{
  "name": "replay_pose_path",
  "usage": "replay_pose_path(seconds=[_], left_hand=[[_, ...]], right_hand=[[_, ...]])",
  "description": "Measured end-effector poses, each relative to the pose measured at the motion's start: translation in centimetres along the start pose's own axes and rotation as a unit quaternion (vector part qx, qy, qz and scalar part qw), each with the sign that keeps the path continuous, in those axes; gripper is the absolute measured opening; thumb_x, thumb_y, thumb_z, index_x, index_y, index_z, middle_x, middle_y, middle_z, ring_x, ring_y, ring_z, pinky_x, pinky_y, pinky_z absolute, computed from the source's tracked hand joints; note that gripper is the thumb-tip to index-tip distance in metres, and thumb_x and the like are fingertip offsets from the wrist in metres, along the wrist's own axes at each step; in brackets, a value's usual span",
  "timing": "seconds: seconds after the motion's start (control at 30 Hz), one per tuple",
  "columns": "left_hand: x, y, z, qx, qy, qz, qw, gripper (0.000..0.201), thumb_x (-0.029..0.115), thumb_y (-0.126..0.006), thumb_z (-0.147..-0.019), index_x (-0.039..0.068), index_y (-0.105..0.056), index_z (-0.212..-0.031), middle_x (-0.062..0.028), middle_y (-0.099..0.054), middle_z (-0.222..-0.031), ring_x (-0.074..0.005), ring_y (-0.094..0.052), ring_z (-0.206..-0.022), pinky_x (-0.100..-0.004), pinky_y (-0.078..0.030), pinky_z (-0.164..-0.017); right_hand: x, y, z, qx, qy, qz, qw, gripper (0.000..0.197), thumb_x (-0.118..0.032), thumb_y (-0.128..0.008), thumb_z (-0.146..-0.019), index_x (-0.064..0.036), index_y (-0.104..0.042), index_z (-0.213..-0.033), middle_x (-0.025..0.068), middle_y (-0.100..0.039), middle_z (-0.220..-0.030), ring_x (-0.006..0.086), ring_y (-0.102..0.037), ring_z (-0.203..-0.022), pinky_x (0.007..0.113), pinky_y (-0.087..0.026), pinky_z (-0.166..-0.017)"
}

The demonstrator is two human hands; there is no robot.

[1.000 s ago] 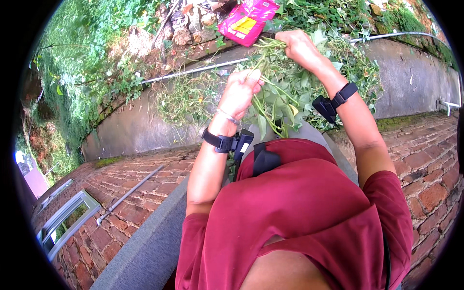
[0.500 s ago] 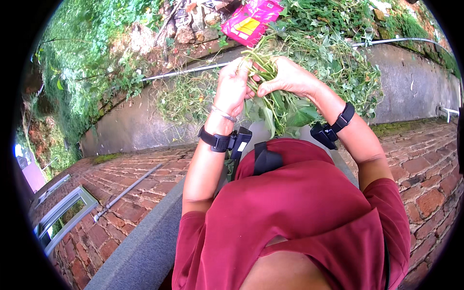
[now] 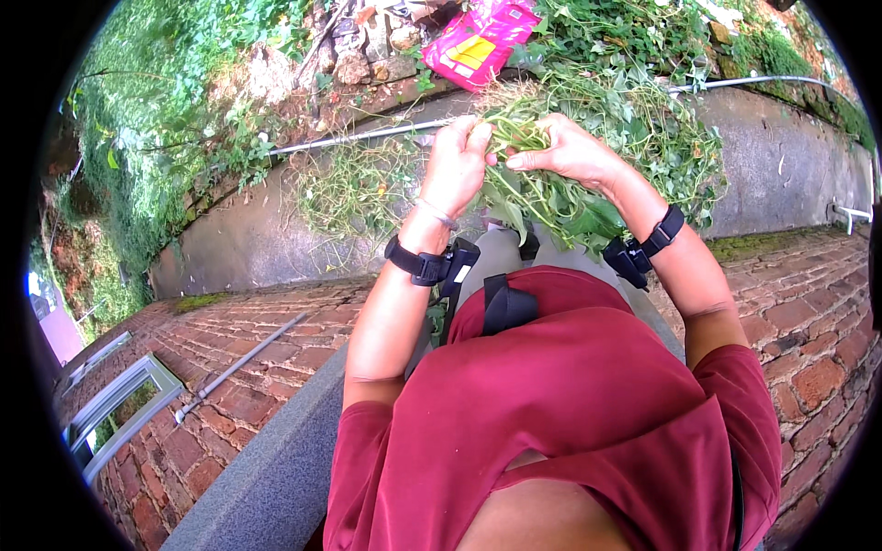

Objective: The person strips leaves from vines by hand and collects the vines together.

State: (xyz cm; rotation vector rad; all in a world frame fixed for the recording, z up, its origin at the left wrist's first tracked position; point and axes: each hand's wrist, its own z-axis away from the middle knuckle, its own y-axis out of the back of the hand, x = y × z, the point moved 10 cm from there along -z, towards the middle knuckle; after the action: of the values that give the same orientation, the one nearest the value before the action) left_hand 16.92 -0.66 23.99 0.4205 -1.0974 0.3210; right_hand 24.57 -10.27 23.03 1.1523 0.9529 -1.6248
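Observation:
My right hand (image 3: 574, 154) is closed around a bunch of leafy green stems (image 3: 524, 136), its thumb laid across them. Broad leaves (image 3: 595, 219) hang from the bunch toward my lap. At the bunch's left side my left hand (image 3: 457, 165) pinches a stem between thumb and fingers; most of that stem is hidden by the fingertips. The two hands almost touch. Beyond and beneath them lies a large heap of cut green vines (image 3: 634, 129). A smaller pile of thin, stripped stalks (image 3: 354, 188) is left of my left hand.
A pink plastic bag with a yellow patch (image 3: 482, 44) lies beyond the heap. A pale pipe (image 3: 358, 138) runs along the concrete strip (image 3: 230, 248). Rocks (image 3: 354, 69) and green plants border the far side. A brick wall (image 3: 808, 321) and a grey ledge (image 3: 266, 477) are near me.
Both hands have shifted slightly to the right with the bunch. My left hand has turned a little and its fingers are drawn closer together. The bunch sits lower and more sideways.

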Motion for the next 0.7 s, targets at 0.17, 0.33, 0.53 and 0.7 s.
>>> replay_pose_path(seconds=[0.17,0.33,0.53,0.7], left_hand=[[-1.1,-0.2,0.3,-0.036,-0.006,-0.135,0.99,0.022,0.012,-0.051,-0.099,-0.001,-0.062,-0.085,0.0003,-0.055,-0.067,-0.0085,-0.046,-0.058,-0.0275,-0.039,-0.052],[-1.7,-2.1,1.8,-0.076,0.052,0.018,0.996,0.027,0.017,-0.051,-0.101,0.001,-0.057,-0.08,0.0026,-0.051,-0.063,-0.0069,-0.04,-0.05,-0.0249,-0.035,-0.047],[-2.3,-0.8,1.2,-0.039,0.072,0.076,0.994,0.026,0.017,-0.05,-0.101,0.003,-0.058,-0.081,0.0033,-0.047,-0.06,-0.005,-0.037,-0.046,-0.0235,-0.031,-0.041],[-1.9,-1.6,1.0,-0.092,0.074,0.021,0.993,0.031,0.02,-0.051,-0.102,0.002,-0.06,-0.078,0.0045,-0.045,-0.055,-0.004,-0.038,-0.047,-0.0237,-0.029,-0.042]], right_hand=[[-3.5,1.1,0.7,0.114,0.198,0.485,0.844,0.026,0.005,-0.059,-0.068,-0.0028,-0.065,-0.092,0.0147,-0.065,-0.088,0.0364,-0.064,-0.086,0.045,-0.052,-0.072],[-2.8,2.3,0.9,0.118,0.223,0.51,0.822,0.036,0.005,-0.06,-0.061,-0.0012,-0.059,-0.096,0.0147,-0.059,-0.086,0.0381,-0.06,-0.084,0.046,-0.049,-0.068],[0.2,1.2,1.2,0.024,0.035,0.03,0.999,0.026,-0.018,-0.078,-0.081,-0.0007,-0.069,-0.099,0.0047,-0.07,-0.086,0.0101,-0.058,-0.077,0.029,-0.048,-0.073],[4.5,0.3,0.0,0.051,0.013,0.219,0.974,0.026,-0.006,-0.073,-0.073,-0.0019,-0.069,-0.099,0.0084,-0.068,-0.082,0.0175,-0.064,-0.073,0.034,-0.051,-0.069]])
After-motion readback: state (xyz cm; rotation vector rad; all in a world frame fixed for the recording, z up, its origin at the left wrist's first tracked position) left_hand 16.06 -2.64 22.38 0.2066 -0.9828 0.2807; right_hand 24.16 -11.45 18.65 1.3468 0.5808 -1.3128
